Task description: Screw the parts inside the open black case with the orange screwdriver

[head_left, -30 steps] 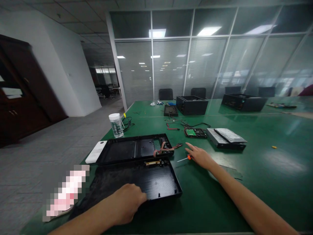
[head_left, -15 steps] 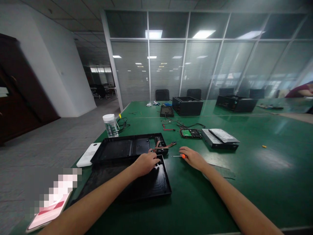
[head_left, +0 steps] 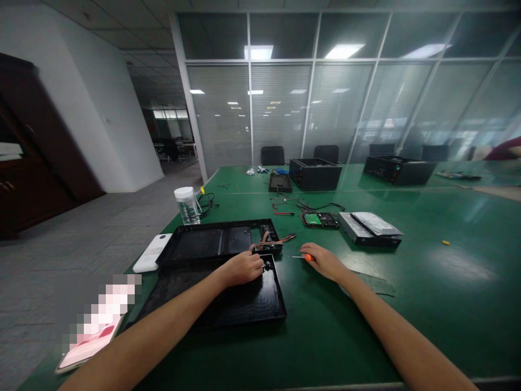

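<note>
My left hand is closed over the right part of a black tray-like cover. Its fingertips are pressed together, and whatever they may hold is too small to make out. Some tiny dark pieces, probably screws, lie in the cover just right of those fingertips. Behind it, a second black casing half carries a bundle of striped wires at its right end. Resting low over the green table, my right hand is closed on a screwdriver with an orange handle; its thin shaft points left.
A bare hard drive and a grey-black drive unit lie beyond my right hand. A clear bottle, a white phone-like object and a pink-screened device line the left edge. Black cases stand farther back.
The view has shifted slightly. My left hand has drawn back a little from the small dark pieces, which show more clearly; my right hand still holds the screwdriver in about the same place.
</note>
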The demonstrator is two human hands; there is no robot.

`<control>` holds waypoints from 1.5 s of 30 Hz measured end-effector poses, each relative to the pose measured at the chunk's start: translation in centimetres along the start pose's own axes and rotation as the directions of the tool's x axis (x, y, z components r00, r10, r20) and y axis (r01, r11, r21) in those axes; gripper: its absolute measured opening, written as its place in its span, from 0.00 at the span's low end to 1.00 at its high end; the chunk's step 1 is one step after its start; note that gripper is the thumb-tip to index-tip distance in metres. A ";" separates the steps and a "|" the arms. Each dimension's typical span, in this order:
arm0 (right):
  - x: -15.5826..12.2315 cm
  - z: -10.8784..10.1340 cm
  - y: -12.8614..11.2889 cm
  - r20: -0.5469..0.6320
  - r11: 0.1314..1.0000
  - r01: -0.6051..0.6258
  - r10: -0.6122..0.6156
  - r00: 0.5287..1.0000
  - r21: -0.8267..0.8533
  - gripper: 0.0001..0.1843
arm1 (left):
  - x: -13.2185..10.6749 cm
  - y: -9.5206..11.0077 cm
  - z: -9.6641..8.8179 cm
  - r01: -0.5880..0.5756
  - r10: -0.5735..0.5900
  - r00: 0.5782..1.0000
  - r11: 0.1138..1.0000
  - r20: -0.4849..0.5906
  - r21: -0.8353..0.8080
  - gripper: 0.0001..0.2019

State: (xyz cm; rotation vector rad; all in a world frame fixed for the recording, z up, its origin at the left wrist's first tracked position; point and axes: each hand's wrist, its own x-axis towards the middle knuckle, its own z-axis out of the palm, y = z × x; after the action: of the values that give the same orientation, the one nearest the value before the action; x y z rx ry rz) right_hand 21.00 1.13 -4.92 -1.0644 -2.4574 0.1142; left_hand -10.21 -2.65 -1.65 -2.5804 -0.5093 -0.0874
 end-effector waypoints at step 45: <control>0.7 0.0 1.0 -0.111 0.985 -0.104 0.119 0.987 0.138 0.12 | 2.6 -0.2 2.4 0.234 -0.311 0.945 0.858 -0.100 -0.458 0.06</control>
State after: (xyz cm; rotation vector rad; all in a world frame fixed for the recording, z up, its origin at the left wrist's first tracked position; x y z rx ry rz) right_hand 21.28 2.30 -4.86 -1.1177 -2.2513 0.2392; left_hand -7.98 -0.44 -3.21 -2.8769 -0.8756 -0.5818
